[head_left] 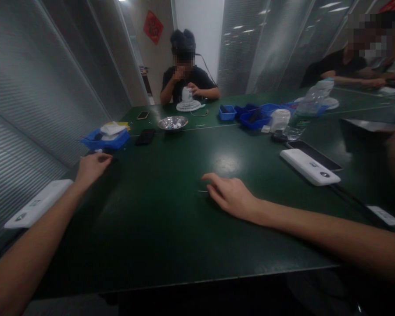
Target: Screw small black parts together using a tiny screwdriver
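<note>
My left hand [92, 167] reaches out to the far left of the dark green table [171, 228], fingers curled and pinched around something small and dark that I cannot make out, just in front of a blue tray [105, 139] piled with white items. My right hand [229, 194] rests palm down in the middle of the table, fingers bent loosely, fingertips at a thin pin-like metal piece [202, 191] lying on the surface.
A white power bank [308, 166] and a dark phone [316, 154] lie at the right. A metal bowl [173, 123], several blue bins [250, 115], a water bottle [307, 107] and a small fan [188, 104] stand further back. One person sits opposite, another at the far right. A white device [37, 204] lies at the left edge.
</note>
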Tool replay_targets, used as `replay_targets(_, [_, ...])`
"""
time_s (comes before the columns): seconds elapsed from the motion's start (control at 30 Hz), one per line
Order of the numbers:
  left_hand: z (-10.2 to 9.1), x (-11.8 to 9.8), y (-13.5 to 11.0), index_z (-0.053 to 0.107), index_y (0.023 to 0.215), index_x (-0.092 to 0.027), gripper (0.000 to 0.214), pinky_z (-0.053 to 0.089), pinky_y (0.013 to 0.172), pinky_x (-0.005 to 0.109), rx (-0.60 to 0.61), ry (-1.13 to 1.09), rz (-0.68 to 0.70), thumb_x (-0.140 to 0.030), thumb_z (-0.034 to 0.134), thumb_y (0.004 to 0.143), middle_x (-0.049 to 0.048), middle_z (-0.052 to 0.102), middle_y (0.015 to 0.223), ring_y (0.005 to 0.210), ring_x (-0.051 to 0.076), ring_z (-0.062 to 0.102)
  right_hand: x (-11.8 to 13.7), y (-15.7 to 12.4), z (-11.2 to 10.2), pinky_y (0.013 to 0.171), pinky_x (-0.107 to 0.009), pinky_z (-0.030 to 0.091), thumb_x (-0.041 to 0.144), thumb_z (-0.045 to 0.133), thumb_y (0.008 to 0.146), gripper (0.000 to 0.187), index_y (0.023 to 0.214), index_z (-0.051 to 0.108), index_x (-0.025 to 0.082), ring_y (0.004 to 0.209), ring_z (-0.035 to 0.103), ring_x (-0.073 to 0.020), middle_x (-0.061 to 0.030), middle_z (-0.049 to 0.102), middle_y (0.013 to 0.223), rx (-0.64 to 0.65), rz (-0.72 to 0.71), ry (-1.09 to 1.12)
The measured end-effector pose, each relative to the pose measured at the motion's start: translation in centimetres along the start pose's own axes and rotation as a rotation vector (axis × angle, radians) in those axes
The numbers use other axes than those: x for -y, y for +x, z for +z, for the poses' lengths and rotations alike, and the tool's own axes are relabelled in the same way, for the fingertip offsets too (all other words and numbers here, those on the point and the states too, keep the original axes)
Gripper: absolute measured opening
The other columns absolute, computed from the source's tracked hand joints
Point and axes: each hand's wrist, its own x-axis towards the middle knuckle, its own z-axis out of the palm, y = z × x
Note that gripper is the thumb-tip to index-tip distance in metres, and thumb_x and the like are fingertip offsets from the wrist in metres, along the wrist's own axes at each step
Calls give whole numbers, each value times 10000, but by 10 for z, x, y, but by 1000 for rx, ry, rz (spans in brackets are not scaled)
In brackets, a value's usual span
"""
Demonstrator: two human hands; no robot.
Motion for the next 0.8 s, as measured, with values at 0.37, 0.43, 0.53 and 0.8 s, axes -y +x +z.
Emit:
replay_targets(0.37, [3, -4, 0, 743, 1180, -130, 342, 440, 864, 265, -37, -33, -23, -330, 625, 928, 59, 754, 1073, 926, 186, 665, 1, 0, 1, 579, -272, 372, 317, 399, 1036, 330, 1313, 512, 177, 578, 569, -140, -33, 687, 806, 11, 6, -12])
replay_targets(0.43, [4, -2, 0, 747, 1171, -136, 333, 439, 850, 266, -38, -51, -32, -331, 629, 928, 59, 755, 1065, 924, 187, 665, 3, 0, -1, 578, -270, 377, 316, 400, 1036, 333, 1315, 512, 175, 589, 579, -142, -36, 688, 817, 19, 10, -7])
replay_targets(0.53, [4, -2, 1, 751, 1156, -133, 311, 438, 853, 264, -45, -78, -40, -301, 640, 919, 59, 756, 1065, 933, 184, 662, 3, 1, -2, 577, -268, 378, 319, 398, 1039, 336, 1320, 510, 172, 595, 581, -141, -36, 685, 816, 21, 5, 1])
replay_targets(0.8, [1, 3, 7, 710, 1212, -70, 399, 462, 751, 266, 53, -194, -101, -303, 651, 894, 72, 758, 984, 845, 182, 653, 2, 0, -2, 561, -261, 364, 324, 397, 1039, 339, 1315, 520, 170, 561, 550, -125, -30, 680, 800, 22, 1, 7])
